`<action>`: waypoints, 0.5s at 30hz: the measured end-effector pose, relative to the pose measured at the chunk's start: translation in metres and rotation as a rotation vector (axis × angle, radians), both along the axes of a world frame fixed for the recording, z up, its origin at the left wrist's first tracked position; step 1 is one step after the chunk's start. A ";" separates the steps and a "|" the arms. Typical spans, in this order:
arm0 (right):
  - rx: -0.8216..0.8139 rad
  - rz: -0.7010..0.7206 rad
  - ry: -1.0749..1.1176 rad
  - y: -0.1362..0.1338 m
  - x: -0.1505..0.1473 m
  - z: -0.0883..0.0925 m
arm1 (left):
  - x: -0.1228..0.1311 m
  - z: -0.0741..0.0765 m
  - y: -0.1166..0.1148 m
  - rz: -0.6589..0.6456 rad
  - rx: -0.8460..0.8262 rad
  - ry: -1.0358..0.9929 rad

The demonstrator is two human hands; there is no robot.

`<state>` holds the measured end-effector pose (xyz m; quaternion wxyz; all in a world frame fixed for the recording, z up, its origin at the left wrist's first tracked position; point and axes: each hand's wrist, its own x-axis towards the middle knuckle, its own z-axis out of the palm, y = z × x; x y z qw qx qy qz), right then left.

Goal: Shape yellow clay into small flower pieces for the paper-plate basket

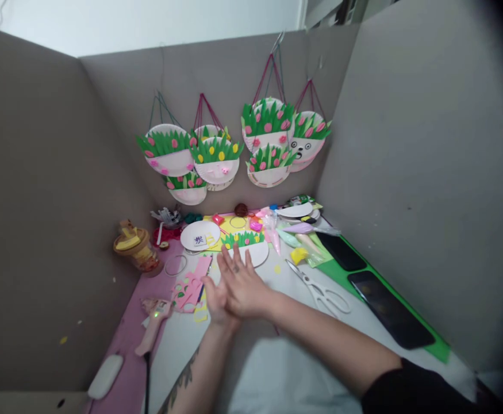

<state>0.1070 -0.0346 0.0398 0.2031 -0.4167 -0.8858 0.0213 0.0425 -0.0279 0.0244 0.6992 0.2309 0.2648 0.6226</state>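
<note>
the half-round plate (258, 254) is white, its green fringe (239, 239) dotted yellow and pink; the hanging plates (172, 165) are white under green, with pink or yellow spots; the scissors (315, 289) have white handles; the glue gun (149, 333) is pale pink; two phones (390, 309) are black on a green strip (441, 352); the sleeve (415, 386) is black.

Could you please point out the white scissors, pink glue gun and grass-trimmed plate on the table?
White scissors (308, 282), head view: near the pivot.
Pink glue gun (152, 329), head view: on its body.
Grass-trimmed plate (258, 253), head view: on its white lower part.
</note>
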 end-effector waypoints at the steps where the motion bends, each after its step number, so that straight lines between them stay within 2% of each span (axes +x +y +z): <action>1: 0.036 0.086 -0.013 -0.001 0.002 0.002 | 0.001 -0.002 0.001 0.004 -0.019 -0.016; 2: 0.072 0.166 -0.019 -0.003 0.004 0.005 | 0.003 -0.004 0.002 -0.012 -0.029 -0.004; 3: 0.102 0.223 -0.029 -0.005 0.006 0.007 | 0.005 -0.005 0.002 0.046 -0.035 0.027; 5: 0.098 0.161 -0.028 -0.007 0.011 0.014 | 0.011 -0.002 -0.002 0.057 -0.014 0.074; 7: 0.058 -0.004 -0.010 -0.008 0.016 0.020 | 0.018 0.006 -0.007 0.041 0.003 0.088; 8: 0.046 -0.011 -0.026 -0.009 0.018 0.022 | 0.021 0.011 -0.010 0.034 0.006 0.088; 11: 0.123 0.243 -0.062 -0.014 0.024 0.026 | 0.033 0.024 -0.018 0.055 0.001 0.088; 12: 0.132 0.244 -0.058 -0.015 0.026 0.026 | 0.035 0.027 -0.020 0.062 -0.002 0.084; 15: 0.072 0.026 -0.038 -0.017 0.033 0.023 | 0.036 0.033 -0.023 -0.060 -0.044 0.092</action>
